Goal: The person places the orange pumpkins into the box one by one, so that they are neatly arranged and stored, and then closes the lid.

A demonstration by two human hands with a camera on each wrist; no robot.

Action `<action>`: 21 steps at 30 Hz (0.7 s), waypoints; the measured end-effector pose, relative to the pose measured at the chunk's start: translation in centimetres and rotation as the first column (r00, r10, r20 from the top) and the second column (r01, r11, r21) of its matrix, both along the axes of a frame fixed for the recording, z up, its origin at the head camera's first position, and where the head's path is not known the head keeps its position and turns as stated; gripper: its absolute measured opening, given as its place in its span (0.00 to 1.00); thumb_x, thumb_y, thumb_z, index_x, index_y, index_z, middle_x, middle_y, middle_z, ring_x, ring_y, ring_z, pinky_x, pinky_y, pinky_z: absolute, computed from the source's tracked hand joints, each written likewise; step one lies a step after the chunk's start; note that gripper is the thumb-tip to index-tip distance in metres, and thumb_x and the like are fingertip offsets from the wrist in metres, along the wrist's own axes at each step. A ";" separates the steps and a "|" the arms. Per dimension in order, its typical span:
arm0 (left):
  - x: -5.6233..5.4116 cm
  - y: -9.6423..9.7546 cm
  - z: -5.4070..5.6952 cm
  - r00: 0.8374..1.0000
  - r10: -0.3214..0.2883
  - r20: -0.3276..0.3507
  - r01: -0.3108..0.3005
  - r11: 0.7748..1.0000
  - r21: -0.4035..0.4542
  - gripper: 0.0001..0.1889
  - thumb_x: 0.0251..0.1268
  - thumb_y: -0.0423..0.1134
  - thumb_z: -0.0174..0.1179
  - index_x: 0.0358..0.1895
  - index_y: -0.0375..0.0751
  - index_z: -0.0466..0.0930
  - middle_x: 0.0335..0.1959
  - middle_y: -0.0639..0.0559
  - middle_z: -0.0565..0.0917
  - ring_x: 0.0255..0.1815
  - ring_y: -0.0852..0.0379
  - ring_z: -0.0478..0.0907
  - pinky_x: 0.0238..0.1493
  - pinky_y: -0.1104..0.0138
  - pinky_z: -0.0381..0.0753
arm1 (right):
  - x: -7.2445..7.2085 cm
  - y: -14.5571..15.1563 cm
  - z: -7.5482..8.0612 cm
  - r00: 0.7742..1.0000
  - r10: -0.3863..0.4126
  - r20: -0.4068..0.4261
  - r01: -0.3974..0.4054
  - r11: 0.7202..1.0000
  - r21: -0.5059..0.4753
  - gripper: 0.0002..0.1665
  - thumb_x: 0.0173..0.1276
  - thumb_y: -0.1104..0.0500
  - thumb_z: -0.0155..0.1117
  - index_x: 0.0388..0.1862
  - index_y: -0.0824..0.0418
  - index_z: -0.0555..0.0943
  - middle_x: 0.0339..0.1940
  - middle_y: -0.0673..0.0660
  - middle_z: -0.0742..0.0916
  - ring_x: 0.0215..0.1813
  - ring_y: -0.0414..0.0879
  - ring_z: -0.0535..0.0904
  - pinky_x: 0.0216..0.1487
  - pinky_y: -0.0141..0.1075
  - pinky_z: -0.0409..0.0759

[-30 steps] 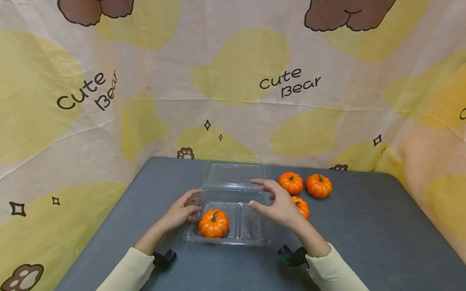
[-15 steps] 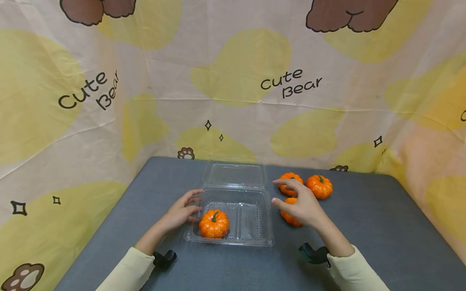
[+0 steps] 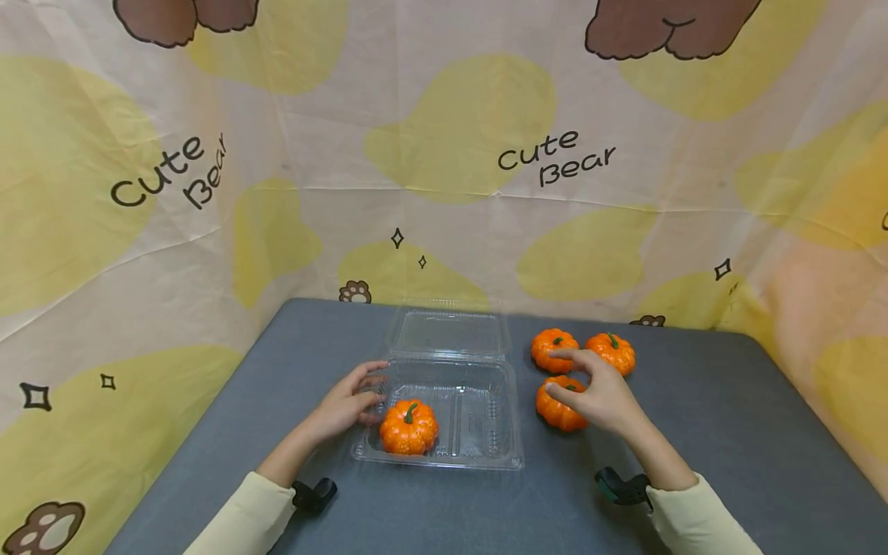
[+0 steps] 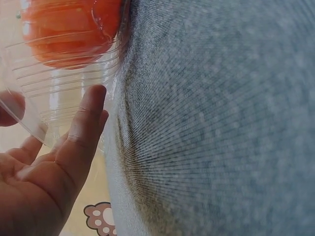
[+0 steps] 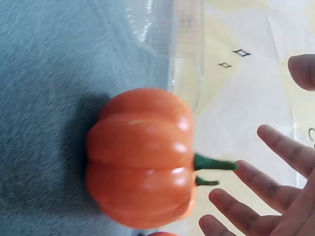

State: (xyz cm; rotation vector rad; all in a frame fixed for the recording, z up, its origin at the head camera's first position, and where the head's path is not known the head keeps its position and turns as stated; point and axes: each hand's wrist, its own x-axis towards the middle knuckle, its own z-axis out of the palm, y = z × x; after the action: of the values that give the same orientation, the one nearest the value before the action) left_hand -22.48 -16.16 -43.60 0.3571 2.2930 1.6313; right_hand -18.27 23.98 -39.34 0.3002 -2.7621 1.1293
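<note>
My left hand (image 3: 347, 405) rests at the left side of a clear plastic clamshell box (image 3: 489, 465), its fingers loosely extended along the wall. In the left wrist view, the fingers (image 4: 81, 128) lie against or very near the ribbed plastic; exact contact is unclear. Inside the box's front left part sits an orange mini pumpkin (image 3: 409, 428) with a green stem. My right hand (image 3: 610, 397) hovers with spread fingers over the nearest loose pumpkin (image 3: 560, 408), holding nothing. That pumpkin (image 5: 142, 157) stands upright below the fingers in the right wrist view.
Two more pumpkins stand behind, a left one (image 3: 548, 351) and a right one (image 3: 613, 354) partly behind my hand. The box's hinged lid (image 3: 447, 331) lies back toward the printed cloth backdrop (image 3: 444, 116). A grey cloth (image 3: 728, 432) covers the table.
My right hand has moved right, from above the box to over the loose pumpkins, uncovering the box's right half. The left hand and the pumpkins stay put.
</note>
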 end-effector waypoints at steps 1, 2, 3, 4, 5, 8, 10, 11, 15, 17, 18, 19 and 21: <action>0.0 0.0 0.0 1.000 0.000 -0.001 0.000 1.000 0.002 0.27 0.71 0.29 0.46 0.72 0.40 0.57 0.70 0.26 0.61 0.63 0.30 0.70 0.44 0.54 0.85 | 0.0 0.1 -0.2 1.000 -0.005 0.005 0.005 1.000 0.009 0.32 0.60 0.48 0.70 0.62 0.57 0.76 0.62 0.59 0.79 0.60 0.63 0.76 0.55 0.58 0.76; 0.0 0.0 0.0 1.000 -0.001 -0.002 0.001 1.000 0.003 0.27 0.71 0.29 0.46 0.72 0.40 0.57 0.70 0.26 0.61 0.63 0.30 0.70 0.44 0.54 0.85 | -0.1 0.3 -0.3 1.000 -0.012 0.010 0.012 1.000 0.017 0.32 0.60 0.48 0.70 0.62 0.57 0.76 0.62 0.59 0.79 0.60 0.64 0.75 0.55 0.58 0.76; 0.0 0.0 0.0 1.000 -0.001 -0.002 0.001 1.000 0.005 0.27 0.71 0.29 0.46 0.72 0.40 0.57 0.70 0.26 0.62 0.63 0.30 0.70 0.43 0.54 0.85 | -0.1 0.4 -0.4 1.000 -0.019 0.016 0.018 0.999 0.027 0.32 0.60 0.48 0.70 0.61 0.57 0.76 0.62 0.59 0.79 0.60 0.65 0.75 0.55 0.58 0.76; 0.0 0.0 0.0 1.000 -0.001 -0.002 0.001 1.000 0.005 0.27 0.71 0.29 0.47 0.72 0.40 0.57 0.69 0.26 0.62 0.62 0.30 0.70 0.43 0.55 0.85 | -0.1 0.4 -0.6 0.999 -0.025 0.022 0.025 0.999 0.035 0.32 0.60 0.48 0.70 0.61 0.57 0.76 0.62 0.60 0.79 0.60 0.65 0.75 0.55 0.58 0.76; 0.0 0.0 0.0 1.000 -0.001 -0.002 0.001 1.000 0.005 0.27 0.71 0.29 0.47 0.72 0.40 0.57 0.69 0.26 0.62 0.62 0.30 0.70 0.43 0.55 0.85 | -0.1 0.5 -0.7 0.999 -0.029 0.029 0.028 0.999 0.037 0.32 0.60 0.48 0.70 0.61 0.57 0.76 0.62 0.60 0.79 0.60 0.66 0.75 0.55 0.58 0.76; -0.1 0.0 0.0 1.000 0.001 -0.003 -0.001 1.000 0.004 0.27 0.71 0.29 0.47 0.72 0.40 0.57 0.69 0.26 0.62 0.62 0.31 0.71 0.43 0.55 0.86 | -0.2 0.7 -1.1 0.998 -0.043 0.045 0.041 0.998 0.050 0.32 0.60 0.47 0.70 0.61 0.57 0.76 0.62 0.60 0.79 0.59 0.65 0.76 0.53 0.57 0.76; -0.1 0.0 -0.1 1.000 0.004 -0.003 -0.004 1.000 0.002 0.27 0.71 0.29 0.47 0.72 0.40 0.57 0.69 0.26 0.62 0.62 0.31 0.71 0.43 0.55 0.86 | -0.2 0.8 -1.4 0.998 -0.047 0.050 0.044 0.997 0.057 0.32 0.59 0.47 0.70 0.60 0.58 0.76 0.62 0.61 0.79 0.58 0.64 0.76 0.53 0.57 0.76; -0.1 0.0 -0.1 1.000 0.004 -0.004 -0.004 1.000 0.002 0.27 0.71 0.29 0.47 0.72 0.40 0.57 0.69 0.26 0.62 0.62 0.31 0.71 0.43 0.55 0.86 | -0.2 0.9 -1.5 0.997 -0.049 0.054 0.045 0.997 0.062 0.32 0.59 0.47 0.70 0.60 0.58 0.76 0.62 0.62 0.79 0.58 0.64 0.76 0.53 0.57 0.76; -0.1 0.1 -0.1 1.000 0.005 -0.004 -0.005 1.000 0.004 0.27 0.71 0.29 0.47 0.72 0.40 0.57 0.69 0.26 0.62 0.62 0.31 0.71 0.43 0.55 0.86 | -0.3 1.1 -2.2 0.998 -0.039 0.054 0.034 0.995 0.089 0.33 0.58 0.47 0.70 0.61 0.58 0.76 0.62 0.63 0.78 0.59 0.62 0.74 0.55 0.57 0.74; -0.1 0.0 0.0 1.000 0.003 -0.005 -0.003 1.000 0.002 0.27 0.71 0.29 0.47 0.72 0.40 0.57 0.69 0.26 0.62 0.62 0.31 0.71 0.43 0.55 0.86 | -0.4 1.2 -2.5 0.998 -0.033 0.052 0.028 0.994 0.105 0.34 0.57 0.46 0.70 0.61 0.58 0.76 0.62 0.64 0.77 0.61 0.62 0.73 0.57 0.58 0.73; 0.0 0.1 0.0 1.000 0.003 -0.006 -0.003 1.000 0.001 0.27 0.71 0.29 0.47 0.72 0.40 0.57 0.69 0.26 0.62 0.62 0.31 0.71 0.43 0.55 0.86 | -0.4 1.2 -2.7 0.998 -0.031 0.050 0.025 0.993 0.114 0.34 0.57 0.46 0.70 0.61 0.58 0.76 0.62 0.65 0.77 0.62 0.62 0.73 0.58 0.59 0.72; 0.0 0.1 0.0 1.000 0.003 -0.006 -0.003 1.000 -0.001 0.27 0.71 0.30 0.47 0.72 0.40 0.57 0.69 0.26 0.62 0.62 0.31 0.71 0.43 0.55 0.86 | -0.4 1.2 -2.9 0.998 -0.031 0.049 0.024 0.992 0.122 0.35 0.57 0.46 0.70 0.61 0.58 0.76 0.62 0.65 0.77 0.62 0.62 0.73 0.58 0.59 0.72; 0.0 0.0 0.0 1.000 0.001 -0.006 -0.001 1.000 -0.004 0.27 0.71 0.30 0.47 0.72 0.40 0.57 0.69 0.26 0.62 0.62 0.32 0.72 0.43 0.55 0.85 | -0.4 1.3 -3.1 0.999 -0.033 0.043 0.027 0.991 0.131 0.35 0.56 0.46 0.71 0.61 0.58 0.76 0.61 0.66 0.77 0.62 0.62 0.73 0.58 0.59 0.72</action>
State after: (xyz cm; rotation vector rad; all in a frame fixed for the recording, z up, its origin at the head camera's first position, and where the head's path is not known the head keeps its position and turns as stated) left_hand -22.51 -16.13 -43.63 0.3607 2.3008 1.6275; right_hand -18.72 25.28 -42.47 0.2500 -2.8758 0.9618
